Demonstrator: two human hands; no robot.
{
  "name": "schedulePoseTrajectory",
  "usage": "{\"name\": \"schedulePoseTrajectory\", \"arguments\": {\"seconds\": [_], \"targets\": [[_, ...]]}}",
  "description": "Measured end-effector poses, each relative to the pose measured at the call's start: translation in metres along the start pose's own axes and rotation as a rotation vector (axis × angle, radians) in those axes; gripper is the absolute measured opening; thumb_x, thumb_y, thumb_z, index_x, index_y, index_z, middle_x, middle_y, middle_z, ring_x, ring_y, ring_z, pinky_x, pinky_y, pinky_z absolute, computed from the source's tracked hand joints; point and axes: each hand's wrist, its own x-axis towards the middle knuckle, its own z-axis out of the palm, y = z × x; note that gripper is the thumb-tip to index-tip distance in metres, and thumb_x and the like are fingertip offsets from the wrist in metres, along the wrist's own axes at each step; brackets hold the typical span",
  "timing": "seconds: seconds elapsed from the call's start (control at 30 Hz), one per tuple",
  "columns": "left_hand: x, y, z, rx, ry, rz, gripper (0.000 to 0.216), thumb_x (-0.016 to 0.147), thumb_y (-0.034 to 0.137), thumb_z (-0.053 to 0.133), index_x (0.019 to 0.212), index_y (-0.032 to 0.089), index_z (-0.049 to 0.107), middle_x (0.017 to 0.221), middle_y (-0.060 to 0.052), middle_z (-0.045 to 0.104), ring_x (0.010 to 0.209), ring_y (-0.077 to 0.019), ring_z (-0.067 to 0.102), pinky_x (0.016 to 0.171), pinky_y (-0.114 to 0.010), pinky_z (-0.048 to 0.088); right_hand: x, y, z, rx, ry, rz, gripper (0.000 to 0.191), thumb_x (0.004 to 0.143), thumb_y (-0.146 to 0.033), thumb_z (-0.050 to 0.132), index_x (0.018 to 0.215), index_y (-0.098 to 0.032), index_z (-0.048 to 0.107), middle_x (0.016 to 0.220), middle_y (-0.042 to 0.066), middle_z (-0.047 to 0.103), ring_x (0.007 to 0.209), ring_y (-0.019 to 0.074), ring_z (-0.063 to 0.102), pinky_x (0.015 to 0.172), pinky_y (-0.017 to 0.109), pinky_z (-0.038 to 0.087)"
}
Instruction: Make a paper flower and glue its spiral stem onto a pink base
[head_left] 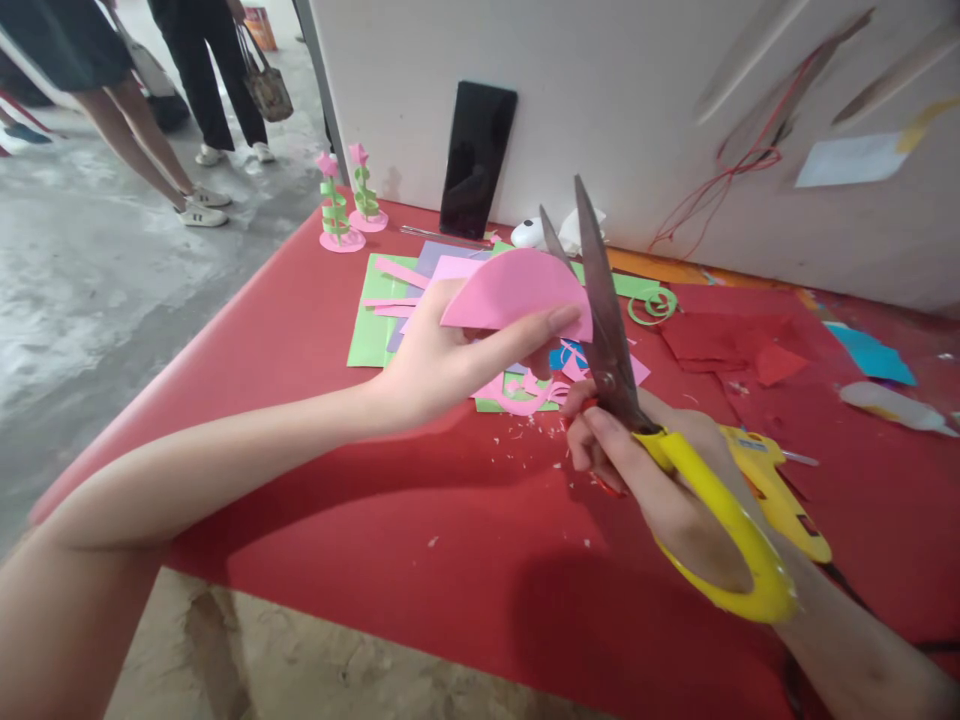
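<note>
My left hand (450, 360) pinches a pink paper half-circle (525, 290), thumb along its straight lower edge and fingers behind. In my right hand (660, 480) is a pair of scissors (611, 330) with yellow handles, their blades apart and pointing up. The blades stand at the right end of the pink paper; whether they touch it I cannot tell. Below both hands lie pink paper scraps (517, 395) and several coloured sheets, among them a green sheet (367, 340).
Two pink-and-green paper flowers (334, 215) stand at the back left. A black phone (478, 160) leans on the white wall. To the right lie a yellow glue gun (780, 490), red paper (727, 340) and a white bottle (896, 408). People (214, 80) stand at upper left.
</note>
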Motion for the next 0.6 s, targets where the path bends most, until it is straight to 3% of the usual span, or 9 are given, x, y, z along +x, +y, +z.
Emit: {"name": "schedulePoseTrajectory", "arguments": {"seconds": [0.17, 0.33, 0.6], "targets": [[-0.001, 0.000, -0.001, 0.003, -0.036, 0.023, 0.021, 0.080, 0.025, 0.063, 0.062, 0.015, 0.061, 0.053, 0.001, 0.061, 0.054, -0.0111, 0.063, 0.053, -0.023, 0.055, 0.000, -0.001, -0.001, -0.027, 0.013, 0.035, 0.036, 0.094, -0.048, 0.038, 0.088, -0.016, 0.053, 0.053, -0.004, 0.046, 0.044, 0.0020, 0.038, 0.044, 0.016, 0.031], [0.000, 0.000, 0.000, 0.020, -0.007, 0.008, 0.021, 0.080, 0.026, 0.062, 0.062, 0.015, 0.060, 0.052, 0.002, 0.061, 0.051, -0.0095, 0.062, 0.048, -0.020, 0.054, 0.002, 0.014, -0.001, 0.095, -0.012, 0.070, 0.042, 0.091, -0.058, 0.038, 0.104, -0.021, 0.053, 0.066, -0.002, 0.050, 0.055, 0.0048, 0.045, 0.050, 0.016, 0.040], [0.004, -0.001, -0.002, 0.037, 0.029, 0.036, 0.023, 0.081, 0.026, 0.061, 0.060, 0.015, 0.060, 0.050, 0.003, 0.062, 0.048, -0.0077, 0.061, 0.047, -0.017, 0.053, 0.004, 0.016, -0.005, 0.021, -0.087, 0.032, 0.031, 0.094, -0.049, 0.035, 0.103, -0.022, 0.049, 0.071, -0.002, 0.052, 0.053, 0.0037, 0.041, 0.048, 0.015, 0.036]]}}
